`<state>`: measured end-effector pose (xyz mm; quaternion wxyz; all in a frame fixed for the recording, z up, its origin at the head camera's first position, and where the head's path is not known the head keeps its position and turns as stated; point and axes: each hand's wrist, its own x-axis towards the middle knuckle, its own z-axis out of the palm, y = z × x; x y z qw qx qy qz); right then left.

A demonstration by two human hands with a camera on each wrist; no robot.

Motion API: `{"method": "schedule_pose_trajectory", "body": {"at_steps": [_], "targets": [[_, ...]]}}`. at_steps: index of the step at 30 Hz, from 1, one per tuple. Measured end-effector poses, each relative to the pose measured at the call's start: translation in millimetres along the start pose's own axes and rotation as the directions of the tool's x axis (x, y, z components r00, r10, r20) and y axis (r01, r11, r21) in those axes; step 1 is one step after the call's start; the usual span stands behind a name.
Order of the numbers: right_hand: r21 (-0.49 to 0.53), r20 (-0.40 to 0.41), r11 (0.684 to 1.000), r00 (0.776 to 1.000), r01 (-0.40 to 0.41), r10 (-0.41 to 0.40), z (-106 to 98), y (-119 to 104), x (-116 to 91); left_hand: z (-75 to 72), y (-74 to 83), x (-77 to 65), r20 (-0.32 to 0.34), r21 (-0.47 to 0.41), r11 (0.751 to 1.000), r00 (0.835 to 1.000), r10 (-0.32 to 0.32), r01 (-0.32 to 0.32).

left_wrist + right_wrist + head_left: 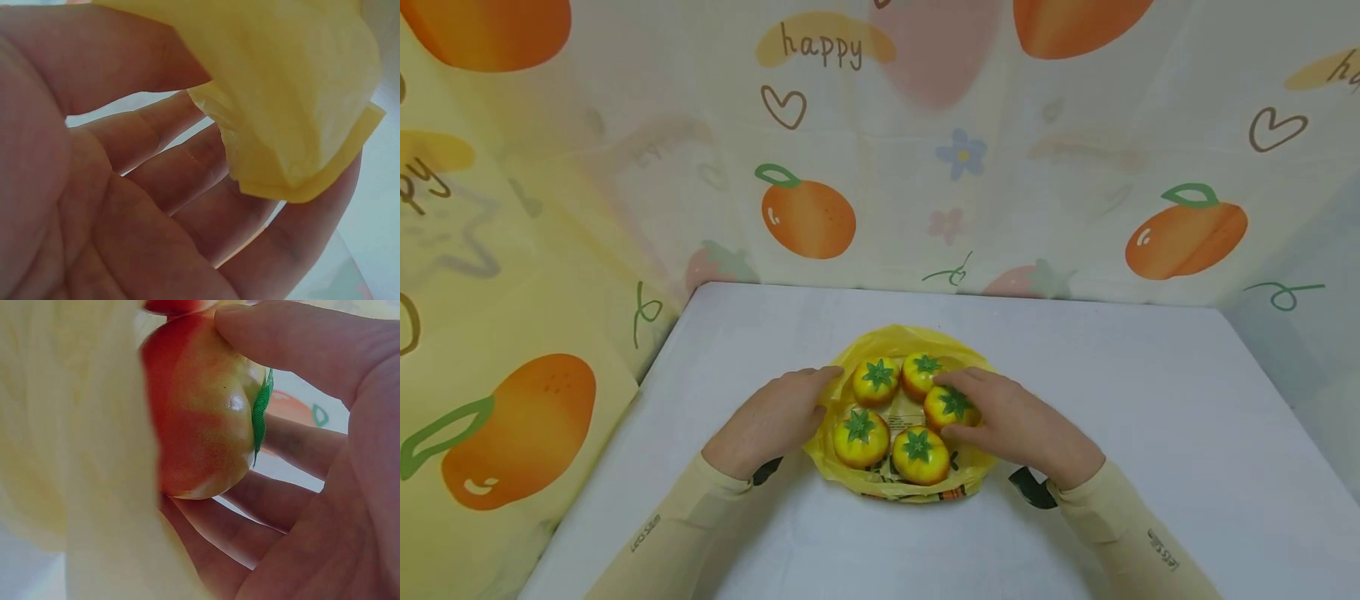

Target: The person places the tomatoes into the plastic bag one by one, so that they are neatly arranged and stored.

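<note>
Several yellow-and-red toy tomatoes [921, 455] with green star-shaped tops sit in a yellow plastic bag [895, 340], spread open on the white table. My right hand [1022, 417] holds the rightmost tomato [946, 403]. In the right wrist view, the thumb lies on the tomato's [206, 419] upper side, and the other fingers curl round behind it. My left hand [775, 421] is at the left rim of the bag, its fingers loosely bent. The bag's edge [281, 125] hangs between thumb and fingers in the left wrist view and hides some fingertips.
The white table [1165, 400] extends around the bag on all sides. Behind it and to the left hangs a printed cloth [880, 167] with oranges, hearts and flowers. Dark wrist straps [1033, 487] show below the sleeves.
</note>
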<state>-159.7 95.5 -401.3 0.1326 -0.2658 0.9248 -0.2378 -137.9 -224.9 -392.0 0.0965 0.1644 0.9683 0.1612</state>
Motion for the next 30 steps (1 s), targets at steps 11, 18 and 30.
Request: {"method": "schedule_pose_trajectory", "body": {"at_steps": [11,18,30], "targets": [[-0.030,0.007,1.000,1.000,-0.008,0.009,9,5,1,0.3,1.8,-1.3,0.008,-0.010,1.000,1.000,-0.017,0.017],[-0.037,0.006,0.999,1.000,-0.014,0.014,15,8,0,1.1,0.8,-0.8,0.009,-0.013,1.000,1.000,-0.012,0.012],[-0.079,-0.057,0.997,0.998,-0.005,0.000,0,7,-10,-6.4,-7.1,2.7,-0.028,-0.035,0.998,0.998,-0.058,0.057]]}}
